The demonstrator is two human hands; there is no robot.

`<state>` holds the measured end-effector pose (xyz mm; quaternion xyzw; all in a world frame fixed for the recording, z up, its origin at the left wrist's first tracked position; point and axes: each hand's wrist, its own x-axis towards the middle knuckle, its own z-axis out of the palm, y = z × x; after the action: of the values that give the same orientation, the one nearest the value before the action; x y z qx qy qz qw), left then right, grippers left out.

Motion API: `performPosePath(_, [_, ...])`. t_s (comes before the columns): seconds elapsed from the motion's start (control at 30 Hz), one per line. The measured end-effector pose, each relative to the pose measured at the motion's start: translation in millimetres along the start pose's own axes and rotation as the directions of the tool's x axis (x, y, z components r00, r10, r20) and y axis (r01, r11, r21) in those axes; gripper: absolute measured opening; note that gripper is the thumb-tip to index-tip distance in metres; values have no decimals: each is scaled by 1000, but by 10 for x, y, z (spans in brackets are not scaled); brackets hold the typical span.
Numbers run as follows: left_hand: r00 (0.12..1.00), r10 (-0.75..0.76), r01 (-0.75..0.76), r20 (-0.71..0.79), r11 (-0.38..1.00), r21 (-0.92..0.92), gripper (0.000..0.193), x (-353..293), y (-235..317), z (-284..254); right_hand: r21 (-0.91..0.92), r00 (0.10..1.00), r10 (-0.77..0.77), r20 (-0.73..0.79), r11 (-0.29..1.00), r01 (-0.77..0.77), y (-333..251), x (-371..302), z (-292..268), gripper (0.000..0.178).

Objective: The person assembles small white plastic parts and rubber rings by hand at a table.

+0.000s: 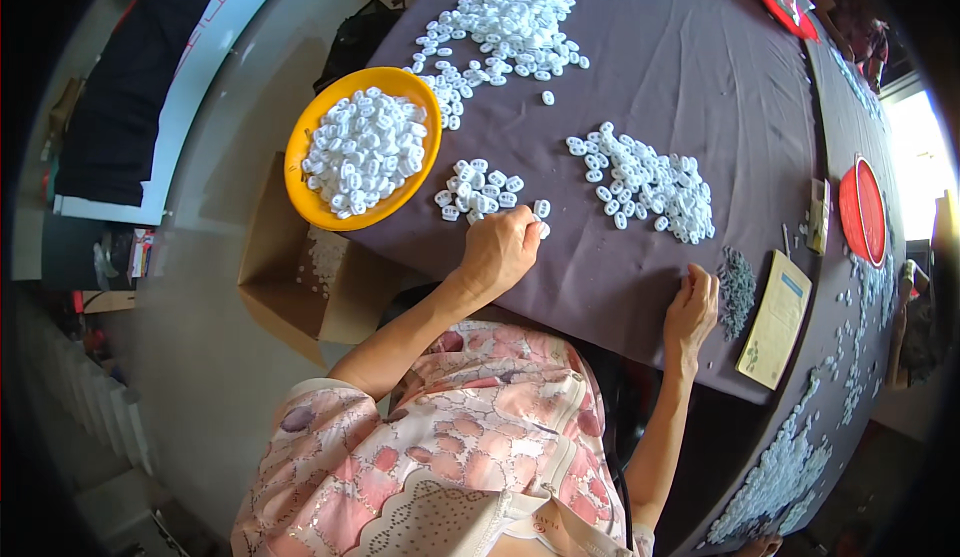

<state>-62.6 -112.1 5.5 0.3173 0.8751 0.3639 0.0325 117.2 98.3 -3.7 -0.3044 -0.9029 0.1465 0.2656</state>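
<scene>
Across the dark tablecloth lie small white oval plastic pieces with dark markings or holes. My left hand point(498, 252) is closed at the near edge of a small cluster of these pieces point(480, 189), with one white piece point(543, 229) at its fingertips. My right hand point(692, 307) rests to the right with its fingers curled together; what they hold, if anything, is hidden. Just beside it is a heap of tiny dark grey parts point(737, 292), too small to name. Beyond and between my hands lies a larger pile of white pieces point(650, 182).
A yellow bowl point(293, 172) full of white pieces sits at the table's left edge, above an open cardboard box point(280, 302). A big pile point(510, 27) lies farther back. A tan booklet point(775, 322) and a red basket point(862, 212) are right. Another person's hand point(762, 547) shows bottom right.
</scene>
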Motion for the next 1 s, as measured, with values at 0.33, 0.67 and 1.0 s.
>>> performPosePath(0.33, [995,91,-98,38,968,230,19,141,89,-1,36,997,-18,-79,999,21,15,-24,-15,9])
performPosePath(0.67, [951,307,-306,29,951,-55,8,320,476,366,202,992,38,-116,979,-14,48,-36,-17,10])
performPosePath(1.0, [915,400,-401,58,916,7,11,590,993,1076,219,988,47,-144,976,-15,69,-26,-3,10])
